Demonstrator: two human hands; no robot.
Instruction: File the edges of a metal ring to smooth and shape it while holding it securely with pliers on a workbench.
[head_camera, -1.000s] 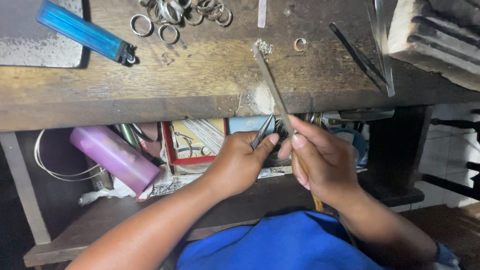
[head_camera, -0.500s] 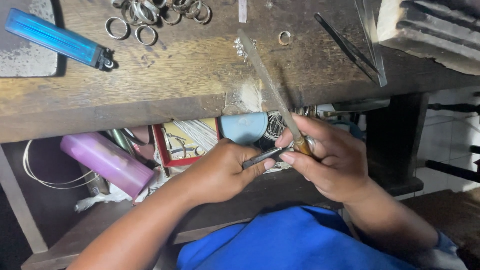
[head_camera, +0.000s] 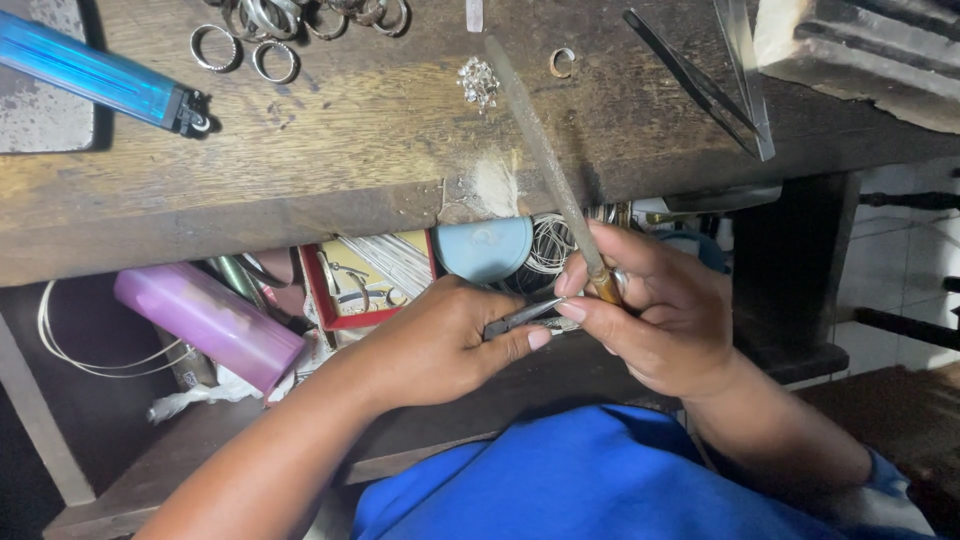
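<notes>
Both hands have dropped slightly below bench front edge. Left hand (head_camera: 440, 345) is gripping small pliers (head_camera: 520, 318); right hand (head_camera: 655, 315) is clenching file (head_camera: 550, 165), tip resting on workbench (head_camera: 330, 160) nr front edge.

Head camera, close, looking down over workbench (head_camera: 330, 170).

A long, slim grey file (head_camera: 545, 150) with a brown handle slants up from the right hand (head_camera: 655, 310), its tip lying over the counter (head_camera: 330, 150) edge. Small dark pliers (head_camera: 520, 318) lie nearly level in the left hand (head_camera: 440, 345), their tips pointing right, touching the right hand's fingers (head_camera: 585, 312).
</notes>
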